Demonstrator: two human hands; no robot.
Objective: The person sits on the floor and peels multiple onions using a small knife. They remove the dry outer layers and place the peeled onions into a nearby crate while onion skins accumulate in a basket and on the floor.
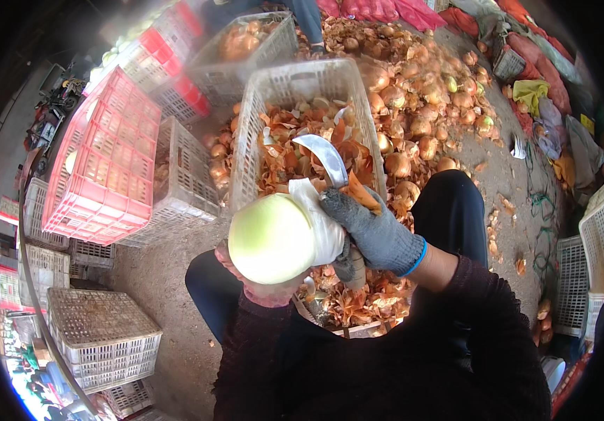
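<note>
A large peeled onion (270, 238), pale green and white, rests in my left hand (266, 288), whose fingers show below and beside it. My right hand (381, 226), in a grey knitted glove with a blue cuff edge, grips a knife with a curved blade (324, 157) pointing up and to the left. A whitish layer of onion skin (323, 226) hangs between the onion and the gloved fingers, and a brown piece of skin (363, 193) lies against the glove. Beyond both hands is a white plastic crate (241, 152) with loose onion skins in it.
Unpeeled onions (420, 126) are heaped on the floor to the right of the crate. Pink crates (107, 158) and white crates (104, 337) stand at the left. Another person's leg (310, 21) shows at the top, beside a crate of onions (275, 44). Sacks (539, 68) lie at the upper right.
</note>
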